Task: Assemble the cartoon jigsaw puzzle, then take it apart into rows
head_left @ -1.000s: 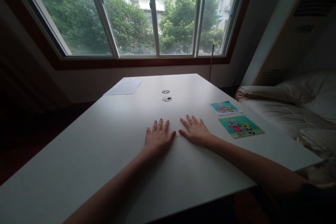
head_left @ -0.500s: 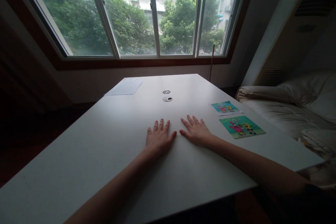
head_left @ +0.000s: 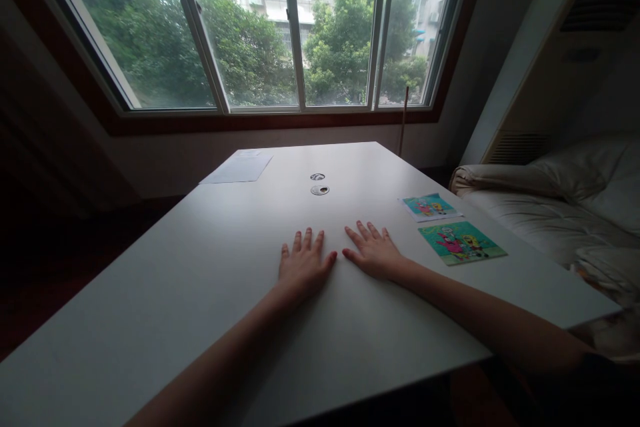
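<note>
My left hand (head_left: 304, 263) lies palm down on the white table (head_left: 165, 280), fingers spread and holding nothing. Beside it, my right hand (head_left: 371, 251) also rests flat with its fingers apart, the two thumbs almost meeting. To the right of my right hand is a colourful cartoon picture card (head_left: 463, 242). Just behind that card lies a smaller sheet (head_left: 431, 207) with a similar cartoon print on a white border. Two round grommets (head_left: 320, 190) are set in the tabletop beyond my hands.
Pale paper sheets (head_left: 237, 168) lie at the table's far left corner. A cream sofa (head_left: 545, 207) stands along the right side, with a tall air conditioner (head_left: 530, 73) behind it. A thin stick (head_left: 403, 121) leans below the wide window (head_left: 260, 109).
</note>
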A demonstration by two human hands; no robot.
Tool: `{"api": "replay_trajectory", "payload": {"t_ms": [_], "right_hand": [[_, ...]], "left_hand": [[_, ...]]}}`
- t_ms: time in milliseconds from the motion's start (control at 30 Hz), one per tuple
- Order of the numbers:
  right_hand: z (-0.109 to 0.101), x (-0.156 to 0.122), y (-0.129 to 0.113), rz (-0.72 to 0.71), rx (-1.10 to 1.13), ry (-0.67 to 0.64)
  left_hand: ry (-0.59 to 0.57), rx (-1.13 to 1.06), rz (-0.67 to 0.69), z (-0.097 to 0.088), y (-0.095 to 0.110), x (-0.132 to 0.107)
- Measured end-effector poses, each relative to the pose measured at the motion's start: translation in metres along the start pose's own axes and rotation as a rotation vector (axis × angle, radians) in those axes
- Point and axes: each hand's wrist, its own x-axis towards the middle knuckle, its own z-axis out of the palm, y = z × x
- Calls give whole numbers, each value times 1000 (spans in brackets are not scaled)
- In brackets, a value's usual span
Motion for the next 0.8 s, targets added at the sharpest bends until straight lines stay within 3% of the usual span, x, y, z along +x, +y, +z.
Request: {"api": "replay_trajectory", "payload": {"t_ms": [800], "right_hand": [[0,-2,2,-8,-1,-6]], "left_hand": [[-5,-14,-3,1,0,1]]}}
